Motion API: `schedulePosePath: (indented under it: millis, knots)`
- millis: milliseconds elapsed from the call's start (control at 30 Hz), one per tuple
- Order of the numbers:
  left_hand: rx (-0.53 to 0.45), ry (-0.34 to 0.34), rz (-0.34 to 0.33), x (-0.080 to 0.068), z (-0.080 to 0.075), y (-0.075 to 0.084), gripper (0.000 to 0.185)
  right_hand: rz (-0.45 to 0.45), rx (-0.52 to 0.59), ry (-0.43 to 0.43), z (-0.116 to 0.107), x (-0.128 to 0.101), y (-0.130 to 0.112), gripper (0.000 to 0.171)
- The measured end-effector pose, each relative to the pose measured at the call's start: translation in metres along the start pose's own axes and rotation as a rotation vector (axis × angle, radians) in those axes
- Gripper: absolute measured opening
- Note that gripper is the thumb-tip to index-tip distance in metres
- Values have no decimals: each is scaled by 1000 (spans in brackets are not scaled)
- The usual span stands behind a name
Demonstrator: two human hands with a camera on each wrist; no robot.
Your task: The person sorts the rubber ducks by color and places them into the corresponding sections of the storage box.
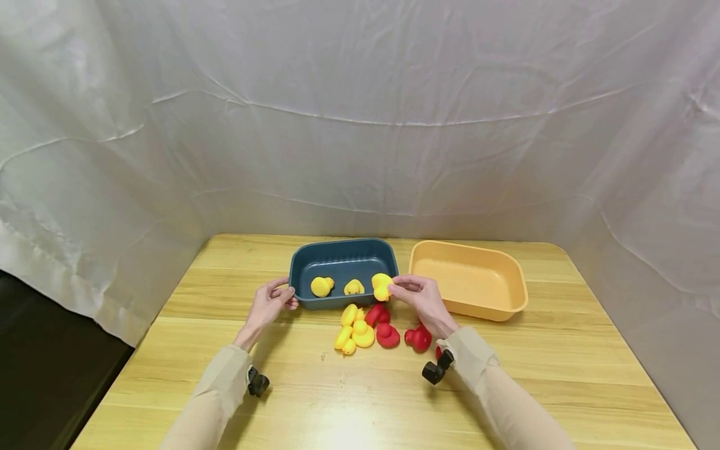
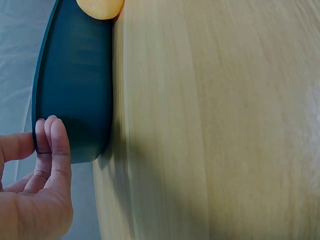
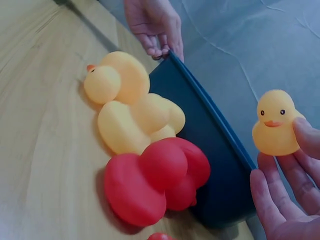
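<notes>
A yellow rubber duck [image 1: 381, 285] is pinched between the thumb and fingers of my right hand [image 1: 423, 301], above the near right part of the dark blue bin [image 1: 345, 252]. My left hand [image 1: 269, 307] grips the bin's rim at its near left corner; in the left wrist view the thumb [image 2: 18, 146] and the fingers [image 2: 60, 150] lie on opposite sides of the rim. Inside the bin sit two yellow ducks, one on the left [image 1: 322, 287] and another in the middle [image 1: 354, 287]. The right wrist view shows the held duck [image 3: 276, 131] with its face toward the camera.
Yellow ducks [image 1: 362, 334] lie clustered on the wooden table [image 1: 315, 400] before the blue bin. Red ducks [image 1: 387, 335] lie beside them, and another red duck [image 1: 418, 338] sits below my right hand. An orange-yellow bin [image 1: 469, 275] stands on the right. Pale curtains [image 1: 382, 156] enclose the table.
</notes>
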State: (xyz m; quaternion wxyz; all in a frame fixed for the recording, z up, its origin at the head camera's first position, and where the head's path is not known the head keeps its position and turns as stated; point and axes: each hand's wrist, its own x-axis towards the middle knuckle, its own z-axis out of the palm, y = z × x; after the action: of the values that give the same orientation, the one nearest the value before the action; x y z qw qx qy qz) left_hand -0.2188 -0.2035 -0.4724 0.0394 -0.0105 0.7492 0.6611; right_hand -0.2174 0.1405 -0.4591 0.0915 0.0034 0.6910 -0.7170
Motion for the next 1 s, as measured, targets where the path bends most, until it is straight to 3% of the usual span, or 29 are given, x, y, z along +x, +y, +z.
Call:
schedulePosePath:
  millis: [267,1000]
  knots:
    - [-4,-5,-1,1,0,0,48,23,130,40,3,9,-2,39]
    - [-1,8,1,1,0,-1,46,15,249,122,13,25,-14,40]
